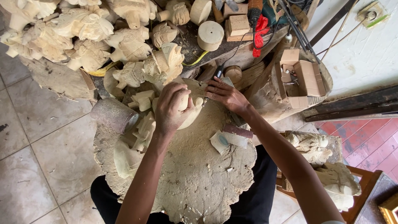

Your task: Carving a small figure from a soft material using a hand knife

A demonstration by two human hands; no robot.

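Dusty stump worktop: left hand grips a pale carving, right hand rests open.

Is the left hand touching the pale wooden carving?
Touching. The head view shows the left hand wrapped over the pale wooden carving, fingers curled around its top with no gap, pressing it onto the stump.

A woodcarving workshop: pale unfinished carvings heap on a rough bench, a dusty stump serves as worktable, and a cardboard box of bits sits beside what looks like a power drill. Tiles cover the floor.
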